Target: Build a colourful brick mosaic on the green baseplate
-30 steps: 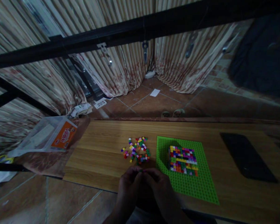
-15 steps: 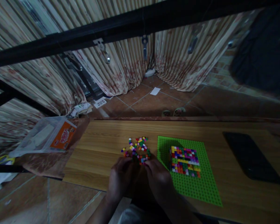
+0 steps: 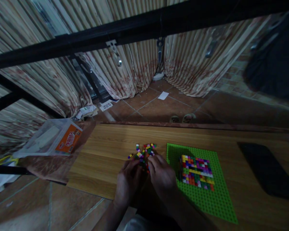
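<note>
A loose pile of small coloured toy bricks [image 3: 140,154] lies on the wooden table. At the pile's near left edge is my left hand [image 3: 128,179], its fingers curled and pressed together; whatever they hold is hidden. My right hand [image 3: 162,176] reaches over the pile's right side with thumb and fingers pinched down among the bricks, and I cannot make out what is in them. Right of that hand lies a green studded baseplate [image 3: 223,192]. On it stands a block of many-coloured bricks [image 3: 197,171] set in tight rows.
A dark flat phone-like object [image 3: 267,168] lies on the right of the wooden table [image 3: 96,154]. On the floor to the left sits a clear plastic box [image 3: 45,136] with an orange label. A black metal bar [image 3: 135,30] crosses above, before striped curtains [image 3: 190,64].
My right hand has moved up and forward over the pile, covering bricks that showed before. My left hand stays by the near left edge. The view has shifted slightly.
</note>
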A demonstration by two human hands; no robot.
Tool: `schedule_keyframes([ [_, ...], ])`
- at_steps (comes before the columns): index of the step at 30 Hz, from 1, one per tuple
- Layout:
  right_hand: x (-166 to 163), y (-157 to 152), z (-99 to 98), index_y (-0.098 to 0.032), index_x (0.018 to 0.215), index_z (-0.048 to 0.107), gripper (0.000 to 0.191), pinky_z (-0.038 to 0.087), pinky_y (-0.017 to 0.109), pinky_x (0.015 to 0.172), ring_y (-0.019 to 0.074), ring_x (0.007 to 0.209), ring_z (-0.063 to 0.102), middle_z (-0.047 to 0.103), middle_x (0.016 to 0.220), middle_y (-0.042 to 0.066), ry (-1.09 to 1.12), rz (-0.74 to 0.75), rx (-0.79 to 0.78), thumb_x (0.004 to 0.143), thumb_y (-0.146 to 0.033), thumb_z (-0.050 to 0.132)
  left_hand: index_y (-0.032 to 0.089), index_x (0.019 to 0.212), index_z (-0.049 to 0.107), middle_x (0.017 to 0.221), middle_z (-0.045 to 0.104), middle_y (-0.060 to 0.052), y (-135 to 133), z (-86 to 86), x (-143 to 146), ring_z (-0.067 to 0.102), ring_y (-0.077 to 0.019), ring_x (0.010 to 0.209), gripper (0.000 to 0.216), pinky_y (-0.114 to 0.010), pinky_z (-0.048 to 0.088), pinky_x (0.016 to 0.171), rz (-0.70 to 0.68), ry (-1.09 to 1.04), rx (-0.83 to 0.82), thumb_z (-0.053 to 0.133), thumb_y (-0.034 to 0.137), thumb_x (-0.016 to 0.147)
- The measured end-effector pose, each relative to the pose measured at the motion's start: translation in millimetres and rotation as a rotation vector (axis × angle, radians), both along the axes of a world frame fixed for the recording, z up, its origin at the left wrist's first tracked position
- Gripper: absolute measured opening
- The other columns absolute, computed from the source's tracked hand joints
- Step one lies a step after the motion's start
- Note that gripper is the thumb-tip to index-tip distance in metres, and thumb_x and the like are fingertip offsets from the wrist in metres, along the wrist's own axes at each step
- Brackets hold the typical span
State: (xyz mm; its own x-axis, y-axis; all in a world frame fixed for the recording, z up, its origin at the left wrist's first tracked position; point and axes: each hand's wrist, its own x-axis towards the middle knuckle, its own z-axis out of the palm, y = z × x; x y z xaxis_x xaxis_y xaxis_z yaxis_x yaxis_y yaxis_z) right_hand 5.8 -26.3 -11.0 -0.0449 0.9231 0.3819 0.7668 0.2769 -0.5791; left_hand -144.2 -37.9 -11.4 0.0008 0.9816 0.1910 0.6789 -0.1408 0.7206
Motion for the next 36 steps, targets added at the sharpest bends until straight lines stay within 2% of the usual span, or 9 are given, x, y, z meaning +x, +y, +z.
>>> schedule_keyframes([
  [4, -8.0, 13.9, 6.6, -0.022, 0.1, 0.064, 0.014, 0.049, 0.031, 0.08, 0.0211, 0.093, 0.062, 0.064, 0.099, 0.007, -0.036, 0.079, -0.073, 0.091, -0.021, 0.053, 0.022, 0.098, 0.068, 0.099, 0.067, -0.005, 0.8, 3.3, -1.8, 0.066, -0.0172, 0.093, 0.018, -0.029, 0.054, 0.084, -0.003, -0.022, 0.022, 0.052, 0.019, 0.09],
  [7, -10.6, 13.9, 1.4, -0.023, 0.099, 0.065, 0.015, 0.048, 0.032, 0.079, 0.022, 0.091, 0.061, 0.064, 0.096, 0.006, -0.063, 0.106, -0.081, 0.089, -0.019, 0.055, 0.021, 0.099, 0.067, 0.096, 0.066, -0.005, 7.1, 10.2, -3.7, 0.066, -0.0164, 0.089, 0.019, -0.027, 0.054, 0.08, 0.033, -0.023, 0.001, 0.05, 0.02, 0.091],
  [13, -5.2, 9.1, -7.3, -0.023, 0.087, 0.068, 0.016, 0.047, 0.034, 0.08, 0.0228, 0.09, 0.06, 0.066, 0.089, 0.006, 0.04, 0.047, -0.102, 0.088, -0.017, 0.053, 0.024, 0.104, 0.066, 0.109, 0.063, -0.005, 37.6, 19.6, -3.8, 0.064, -0.0178, 0.096, 0.028, -0.03, 0.053, 0.085, -0.036, 0.151, -0.025, 0.052, 0.01, 0.085],
  [16, -0.4, 8.4, -0.5, -0.022, 0.087, 0.07, 0.019, 0.048, 0.033, 0.079, 0.0208, 0.087, 0.063, 0.069, 0.09, 0.005, 0.312, 0.006, -0.234, 0.088, -0.019, 0.052, 0.023, 0.102, 0.068, 0.108, 0.064, -0.006, 44.5, 23.5, -1.6, 0.063, -0.0194, 0.098, 0.027, -0.033, 0.052, 0.089, -0.07, 0.164, -0.002, 0.054, 0.01, 0.082],
  [21, 3.0, 7.1, 13.6, -0.019, 0.089, 0.074, 0.023, 0.052, 0.032, 0.074, 0.02, 0.079, 0.067, 0.074, 0.085, 0.005, 0.966, -0.053, -0.502, 0.08, -0.036, 0.062, 0.021, 0.106, 0.067, 0.101, 0.069, -0.006, 30.3, 38.4, 6.5, 0.066, -0.0175, 0.091, 0.022, -0.027, 0.053, 0.079, -0.16, -0.141, -0.13, 0.054, 0.025, 0.089],
  [25, 0.6, 6.2, 19.3, -0.02, 0.081, 0.076, 0.022, 0.053, 0.033, 0.073, 0.0208, 0.077, 0.069, 0.076, 0.08, 0.005, 1.194, -0.055, -0.548, 0.07, -0.038, 0.069, 0.02, 0.099, 0.07, 0.094, 0.073, -0.005, 18.9, 44.1, 16.2, 0.068, -0.0188, 0.087, 0.02, -0.029, 0.053, 0.078, -0.149, -0.279, -0.227, 0.058, 0.03, 0.086],
  [28, -2.3, 3.1, 17.6, -0.02, 0.08, 0.076, 0.019, 0.054, 0.033, 0.074, 0.0211, 0.078, 0.069, 0.076, 0.081, 0.005, 1.13, -0.077, -0.487, 0.073, -0.035, 0.068, 0.02, 0.091, 0.073, 0.089, 0.075, -0.005, 17.2, 43.2, 22.9, 0.068, -0.0194, 0.083, 0.018, -0.029, 0.052, 0.078, -0.102, -0.272, -0.23, 0.059, 0.03, 0.085],
  [32, -5.0, -1.4, 5.5, -0.02, 0.085, 0.074, 0.018, 0.054, 0.032, 0.076, 0.0209, 0.084, 0.069, 0.074, 0.088, 0.006, 0.904, -0.105, -0.351, 0.082, -0.032, 0.061, 0.021, 0.087, 0.073, 0.087, 0.075, -0.004, 16.7, 36.0, 27.3, 0.068, -0.0189, 0.082, 0.018, -0.027, 0.051, 0.075, -0.056, -0.253, -0.243, 0.056, 0.026, 0.085],
  [36, -4.7, -0.1, -10.9, -0.022, 0.085, 0.072, 0.017, 0.053, 0.031, 0.076, 0.0195, 0.083, 0.068, 0.072, 0.085, 0.005, 0.611, -0.103, -0.16, 0.086, -0.024, 0.055, 0.022, 0.081, 0.072, 0.082, 0.073, -0.003, 17.9, 23.9, 24.3, 0.067, -0.0176, 0.076, 0.017, -0.025, 0.048, 0.068, 0.026, -0.027, -0.209, 0.056, 0.023, 0.085],
])
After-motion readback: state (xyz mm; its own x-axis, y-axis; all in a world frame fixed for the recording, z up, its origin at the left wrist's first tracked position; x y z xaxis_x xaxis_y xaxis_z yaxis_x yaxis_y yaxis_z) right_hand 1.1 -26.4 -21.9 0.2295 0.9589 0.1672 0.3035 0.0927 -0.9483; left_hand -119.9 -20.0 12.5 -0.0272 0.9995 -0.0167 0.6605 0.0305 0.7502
